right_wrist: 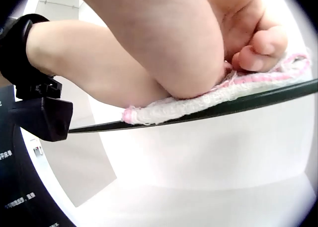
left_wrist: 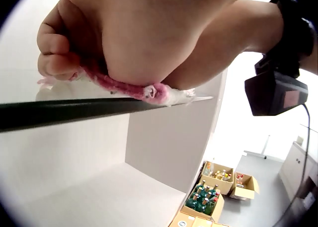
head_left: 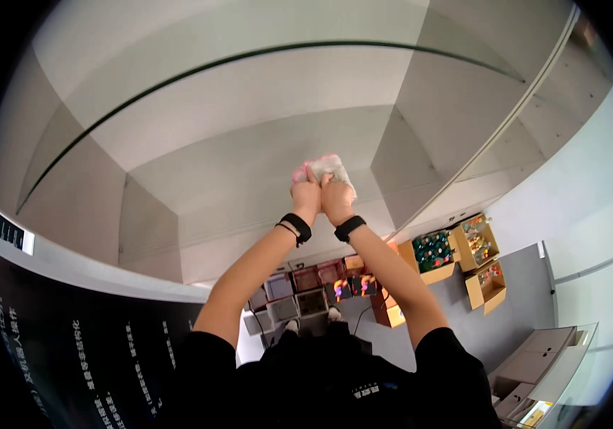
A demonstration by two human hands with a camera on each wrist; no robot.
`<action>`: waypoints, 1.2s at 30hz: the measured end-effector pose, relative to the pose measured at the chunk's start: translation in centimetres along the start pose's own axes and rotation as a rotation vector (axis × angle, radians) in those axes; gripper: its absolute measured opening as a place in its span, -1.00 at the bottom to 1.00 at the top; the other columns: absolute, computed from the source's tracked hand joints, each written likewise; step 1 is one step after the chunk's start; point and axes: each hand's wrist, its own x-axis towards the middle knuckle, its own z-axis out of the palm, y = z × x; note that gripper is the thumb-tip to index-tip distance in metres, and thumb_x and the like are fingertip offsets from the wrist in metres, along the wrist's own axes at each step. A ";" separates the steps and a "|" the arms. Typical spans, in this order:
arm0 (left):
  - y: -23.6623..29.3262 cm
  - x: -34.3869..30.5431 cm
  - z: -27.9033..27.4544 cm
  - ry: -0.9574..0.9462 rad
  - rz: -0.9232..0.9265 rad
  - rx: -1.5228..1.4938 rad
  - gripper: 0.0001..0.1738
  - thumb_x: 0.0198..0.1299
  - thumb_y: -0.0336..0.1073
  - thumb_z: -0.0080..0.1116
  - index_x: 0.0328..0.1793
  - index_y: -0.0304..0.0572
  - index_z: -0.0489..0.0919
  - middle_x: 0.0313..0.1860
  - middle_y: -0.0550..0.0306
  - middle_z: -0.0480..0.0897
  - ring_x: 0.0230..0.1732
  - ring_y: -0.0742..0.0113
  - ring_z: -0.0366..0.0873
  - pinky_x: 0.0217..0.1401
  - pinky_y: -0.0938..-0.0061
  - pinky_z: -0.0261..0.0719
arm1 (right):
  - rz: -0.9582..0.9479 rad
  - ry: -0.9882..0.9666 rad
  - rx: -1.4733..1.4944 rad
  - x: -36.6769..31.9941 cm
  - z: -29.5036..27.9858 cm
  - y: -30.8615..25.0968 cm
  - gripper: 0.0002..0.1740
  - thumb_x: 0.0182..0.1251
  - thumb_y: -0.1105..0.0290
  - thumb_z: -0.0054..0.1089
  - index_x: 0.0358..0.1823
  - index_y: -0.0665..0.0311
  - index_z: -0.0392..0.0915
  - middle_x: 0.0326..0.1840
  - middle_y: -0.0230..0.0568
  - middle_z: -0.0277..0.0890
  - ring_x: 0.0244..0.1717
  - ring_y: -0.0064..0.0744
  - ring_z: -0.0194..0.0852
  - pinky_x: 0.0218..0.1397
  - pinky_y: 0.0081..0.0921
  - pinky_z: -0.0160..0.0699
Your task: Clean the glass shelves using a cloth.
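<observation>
Both hands lie side by side on a white cloth [head_left: 341, 170] with a pink border, spread over the front of a glass shelf [head_left: 249, 164]. My left hand [head_left: 306, 196] grips the cloth at its left part, fingers curled in the left wrist view and the pink edge [left_wrist: 121, 87] bunched below the palm. Close against it, my right hand [head_left: 337, 199] holds the right part. In the right wrist view its fingertips [right_wrist: 253, 62] bend onto the cloth. The shelf's dark green edge [left_wrist: 64, 115] runs just under the cloth.
Another glass shelf edge [head_left: 249, 53] curves across the cabinet above. Pale side panels [head_left: 421, 136] flank the shelf. Below on the floor stand cardboard boxes with green bottles [head_left: 433, 252] and other bottles [head_left: 476, 239]. A dark lettered panel [head_left: 99, 343] is at the left.
</observation>
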 end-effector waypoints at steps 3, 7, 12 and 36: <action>-0.1 2.3 1.4 0.049 -0.068 -0.078 -0.30 -0.21 -0.25 -0.06 0.05 -0.52 -0.01 -0.78 0.16 0.43 -0.77 0.33 0.39 -0.77 0.49 0.27 | 0.088 -0.057 0.017 1.7 -0.1 0.3 -0.41 -0.18 0.19 -0.01 -0.08 0.34 0.10 -0.65 -0.42 0.37 -0.72 -0.57 0.33 -0.87 -0.58 0.16; 0.2 2.7 1.1 0.014 -0.115 -0.012 -0.27 -0.22 -0.21 -0.06 0.08 -0.47 -0.02 -0.78 0.20 0.43 -0.80 0.38 0.37 -0.79 0.51 0.25 | 0.108 -0.049 0.020 2.5 0.2 0.3 -0.47 -0.11 0.25 -0.10 -0.07 0.34 0.09 -0.61 -0.34 0.41 -0.70 -0.49 0.37 -0.87 -0.51 0.17; 0.2 1.8 1.9 0.054 -0.158 -0.094 -0.28 -0.22 -0.20 -0.07 0.07 -0.47 0.00 -0.76 0.20 0.44 -0.78 0.37 0.39 -0.77 0.51 0.26 | 0.104 0.015 0.102 1.2 0.5 0.2 -0.54 -0.10 0.28 -0.14 -0.13 0.35 0.15 -0.61 -0.26 0.42 -0.65 -0.41 0.41 -0.76 -0.45 0.30; 0.5 2.0 1.0 -0.023 -0.187 0.053 -0.33 -0.16 -0.15 -0.12 0.09 -0.36 0.02 -0.69 0.24 0.45 -0.74 0.45 0.38 -0.76 0.56 0.22 | 0.063 0.017 0.091 2.0 0.9 0.5 -0.53 -0.05 0.27 -0.17 -0.10 0.38 0.10 -0.59 -0.27 0.42 -0.64 -0.43 0.41 -0.75 -0.50 0.31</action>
